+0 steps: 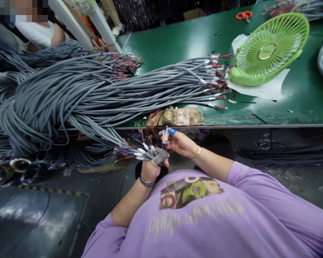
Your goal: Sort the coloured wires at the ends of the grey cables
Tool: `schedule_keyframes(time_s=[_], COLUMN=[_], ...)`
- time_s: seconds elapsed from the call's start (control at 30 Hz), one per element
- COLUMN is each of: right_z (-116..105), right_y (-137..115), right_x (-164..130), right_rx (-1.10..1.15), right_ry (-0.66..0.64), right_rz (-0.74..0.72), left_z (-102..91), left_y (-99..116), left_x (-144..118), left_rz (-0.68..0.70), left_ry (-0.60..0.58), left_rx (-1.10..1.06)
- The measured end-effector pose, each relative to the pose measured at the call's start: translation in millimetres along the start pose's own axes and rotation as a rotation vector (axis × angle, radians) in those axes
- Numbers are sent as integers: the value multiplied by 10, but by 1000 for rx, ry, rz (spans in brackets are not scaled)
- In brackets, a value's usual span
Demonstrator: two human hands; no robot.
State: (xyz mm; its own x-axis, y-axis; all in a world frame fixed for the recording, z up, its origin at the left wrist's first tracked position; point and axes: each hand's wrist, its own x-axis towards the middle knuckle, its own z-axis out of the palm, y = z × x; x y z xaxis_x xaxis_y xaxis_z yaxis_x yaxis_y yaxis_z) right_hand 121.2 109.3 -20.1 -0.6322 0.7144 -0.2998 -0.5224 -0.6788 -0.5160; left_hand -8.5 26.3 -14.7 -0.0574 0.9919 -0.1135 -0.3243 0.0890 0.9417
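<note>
Just off the table's front edge, my left hand (151, 168), with grey fabric over its fingers, is closed around the ends of several grey cables (148, 153). White wraps mark these cables near their stripped ends, where thin red, blue and dark wires fan out. To its right, my right hand (183, 144) has a blue covering on one fingertip. Its fingers pinch a small pale pink piece (165, 136), too small to identify, beside the loose wires. Some of the contact between fingers and wires is hidden.
A large pile of grey cables (97, 89) spreads over the green table (298, 107). A taped wooden block (187, 116) lies at the front edge. A green fan (267, 52) and orange-handled scissors (244, 15) are farther right. A person (36, 32) is at back left.
</note>
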Motion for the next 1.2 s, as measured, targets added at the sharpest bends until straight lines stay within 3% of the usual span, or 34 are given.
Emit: schedule_keyframes(time_s=[0.53, 0.93, 1.2], right_z=[106, 58, 19], right_y=[26, 1, -9], right_x=[33, 0, -53], right_rx=[-4, 30, -46], right_ry=[110, 25, 63], right_rz=[-103, 32, -56], left_z=[18, 22, 96], left_y=[-51, -42, -1], left_x=[56, -66, -43], left_rz=[-14, 36, 111], left_ry=[78, 92, 134], left_rx=[31, 33, 18])
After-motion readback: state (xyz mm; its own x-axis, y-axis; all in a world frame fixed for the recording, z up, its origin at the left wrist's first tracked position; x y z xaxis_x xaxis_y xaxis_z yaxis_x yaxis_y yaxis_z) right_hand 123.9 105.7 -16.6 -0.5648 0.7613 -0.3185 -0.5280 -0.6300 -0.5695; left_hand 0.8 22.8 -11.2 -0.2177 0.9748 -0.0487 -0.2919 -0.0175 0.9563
